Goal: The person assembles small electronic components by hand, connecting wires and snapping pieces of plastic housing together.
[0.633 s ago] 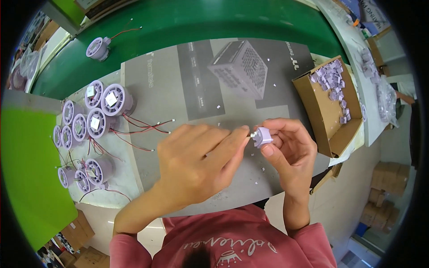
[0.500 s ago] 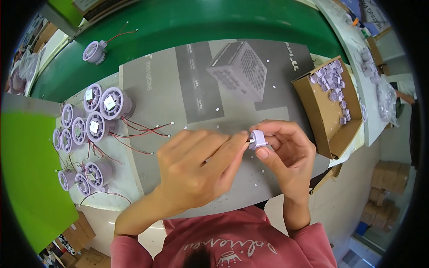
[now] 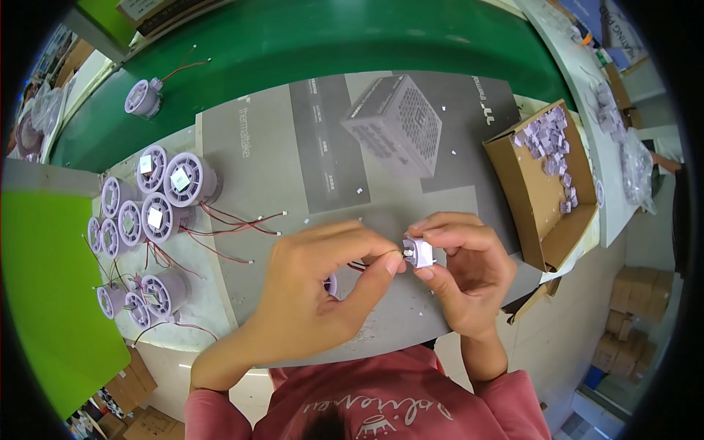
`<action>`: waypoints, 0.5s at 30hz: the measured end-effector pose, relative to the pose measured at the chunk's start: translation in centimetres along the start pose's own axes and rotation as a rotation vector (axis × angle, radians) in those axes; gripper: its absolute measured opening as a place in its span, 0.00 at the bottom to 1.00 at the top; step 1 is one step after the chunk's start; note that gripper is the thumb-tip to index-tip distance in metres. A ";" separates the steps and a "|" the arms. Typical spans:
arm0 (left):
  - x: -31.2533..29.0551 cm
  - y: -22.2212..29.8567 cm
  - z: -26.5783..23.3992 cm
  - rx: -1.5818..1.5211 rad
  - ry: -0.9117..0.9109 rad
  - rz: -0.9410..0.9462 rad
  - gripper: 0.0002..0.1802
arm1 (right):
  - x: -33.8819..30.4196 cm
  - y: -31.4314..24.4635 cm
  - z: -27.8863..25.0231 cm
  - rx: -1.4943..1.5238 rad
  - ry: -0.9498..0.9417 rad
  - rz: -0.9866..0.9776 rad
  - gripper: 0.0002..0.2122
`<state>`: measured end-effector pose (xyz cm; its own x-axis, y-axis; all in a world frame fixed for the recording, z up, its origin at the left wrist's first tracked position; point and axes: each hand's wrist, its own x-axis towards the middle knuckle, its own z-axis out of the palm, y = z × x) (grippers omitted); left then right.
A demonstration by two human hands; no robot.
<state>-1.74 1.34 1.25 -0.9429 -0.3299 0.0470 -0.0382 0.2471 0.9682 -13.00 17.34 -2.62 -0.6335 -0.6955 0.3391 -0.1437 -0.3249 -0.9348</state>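
Note:
Over the middle of the grey sheet, my right hand (image 3: 473, 275) pinches a small lilac plastic housing (image 3: 422, 253) between thumb and fingers. My left hand (image 3: 315, 282) is closed, thumb and forefinger pressed on thin dark wires (image 3: 358, 265) right at the housing's left side. A small white connector (image 3: 408, 252) shows at the housing's near-left face; how far it sits inside I cannot tell. Behind my left hand, part of a lilac round fan unit (image 3: 332, 284) shows between the fingers; most of it is hidden.
Several lilac round fan units (image 3: 188, 180) with red and black wires (image 3: 235, 220) stand at the left. Another unit (image 3: 143, 98) sits on the green surface (image 3: 293, 44) at the far left. A cardboard box (image 3: 524, 205) with small lilac housings (image 3: 546, 136) stands at the right.
Both hands have come slightly nearer with the housing, which has turned a little. My left fingers have shifted, and the wires and part of a round fan unit now show beside them.

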 end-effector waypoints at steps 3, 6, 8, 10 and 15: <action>0.1 -0.3 -0.1 -0.084 -0.025 -0.025 0.02 | -0.1 0.1 0.1 -0.030 0.011 -0.030 0.14; 0.1 -0.7 -0.3 -0.138 -0.072 -0.059 0.02 | -0.2 0.0 0.6 -0.069 0.036 -0.038 0.14; 0.1 -0.5 -0.4 -0.166 -0.088 -0.109 0.04 | 0.0 -0.1 0.5 -0.092 0.056 -0.031 0.14; 0.0 -0.5 -0.6 -0.196 -0.105 -0.161 0.06 | 0.7 -0.3 0.1 -0.451 -0.091 -0.302 0.14; 0.3 0.7 -1.8 0.160 -0.270 -0.137 0.06 | 0.7 -1.2 -0.1 -0.463 -0.147 -0.209 0.16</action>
<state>-1.44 -0.17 2.42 -0.9780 -0.1225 -0.1685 -0.2023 0.3639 0.9092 -13.40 17.31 -1.24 -0.4466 -0.7398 0.5033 -0.5973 -0.1724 -0.7833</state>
